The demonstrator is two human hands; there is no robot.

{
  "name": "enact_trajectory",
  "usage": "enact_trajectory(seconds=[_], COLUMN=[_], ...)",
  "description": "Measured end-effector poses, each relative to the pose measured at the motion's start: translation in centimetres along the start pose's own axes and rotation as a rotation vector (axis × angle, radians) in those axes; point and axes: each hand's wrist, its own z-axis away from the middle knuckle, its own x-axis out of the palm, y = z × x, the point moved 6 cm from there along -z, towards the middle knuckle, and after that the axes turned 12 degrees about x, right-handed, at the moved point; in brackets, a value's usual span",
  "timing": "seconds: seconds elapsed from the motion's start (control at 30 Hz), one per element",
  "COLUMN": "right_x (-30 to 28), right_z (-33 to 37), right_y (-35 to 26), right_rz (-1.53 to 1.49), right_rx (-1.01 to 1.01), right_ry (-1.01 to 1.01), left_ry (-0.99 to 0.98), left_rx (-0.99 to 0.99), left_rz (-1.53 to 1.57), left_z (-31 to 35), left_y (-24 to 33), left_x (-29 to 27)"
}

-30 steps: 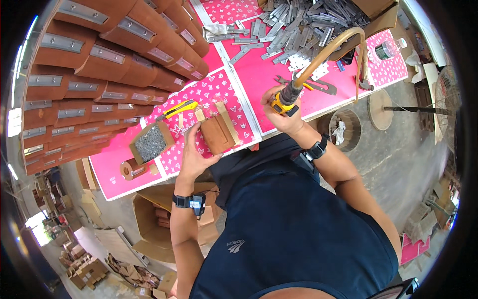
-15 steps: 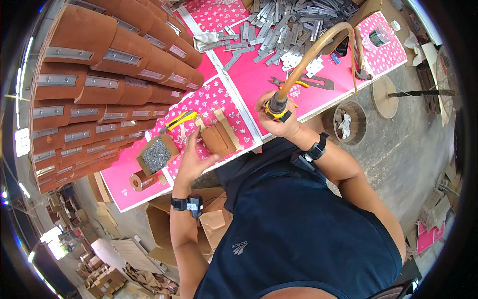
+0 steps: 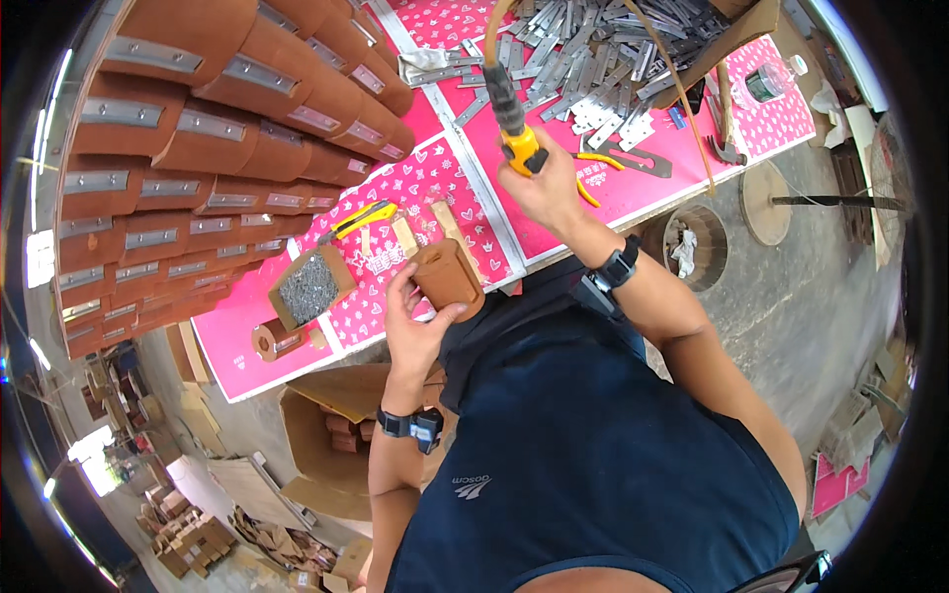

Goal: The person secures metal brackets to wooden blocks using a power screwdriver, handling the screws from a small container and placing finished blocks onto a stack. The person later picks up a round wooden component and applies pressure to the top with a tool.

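My left hand (image 3: 420, 321) grips a reddish-brown curved block (image 3: 447, 277) by its near end, fingers on one side and thumb on the other, at the table's front edge. Pale wooden strips (image 3: 405, 238) lie just beyond the block. In my right hand (image 3: 547, 198) is a yellow-and-black power screwdriver (image 3: 519, 148) with a tan hose, held over the pink table away from the block. Left of the block sit an open carton of small grey screws (image 3: 308, 289) and a short brown hollow piece (image 3: 280, 339). A yellow utility knife (image 3: 364, 220) lies above them.
Stacked brown curved pieces with metal plates (image 3: 222, 127) rise at the left. Loose metal strips (image 3: 593, 64) are heaped at the back. Yellow-handled pliers (image 3: 598, 161), a hammer (image 3: 730, 148) and a plastic jar (image 3: 766, 82) lie to the right. A round bin (image 3: 714, 252) and a cardboard box (image 3: 306, 430) stand below.
My left hand has taken hold of the brown block, which is now tilted and nearer the table's edge. My right hand has moved up and left, swinging the screwdriver and its hose away.
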Motion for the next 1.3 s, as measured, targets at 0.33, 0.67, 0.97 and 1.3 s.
enact_trajectory(seconds=[0.33,0.67,0.97,1.3], right_x=[0.1,0.1,1.8,5.6], right_z=[-0.6,0.3,-1.3,-5.6], right_y=[1.0,0.8,-1.0,2.2], right_rz=[-0.235,-0.097,0.205,0.549], right_rx=[-0.057,-0.100,-0.032,-0.324], right_ry=[0.060,0.053,0.103,0.201], left_ry=[0.083,0.082,-0.034,0.082], left_rx=[0.118,0.111,0.172,0.322], left_rz=[-0.074,-0.040,-0.336,-0.314], left_z=[1.6,1.2,1.6,4.6], left_y=[-0.7,-0.5,-0.4,-3.3], left_x=[-0.3,-0.4,-0.8,-1.8])
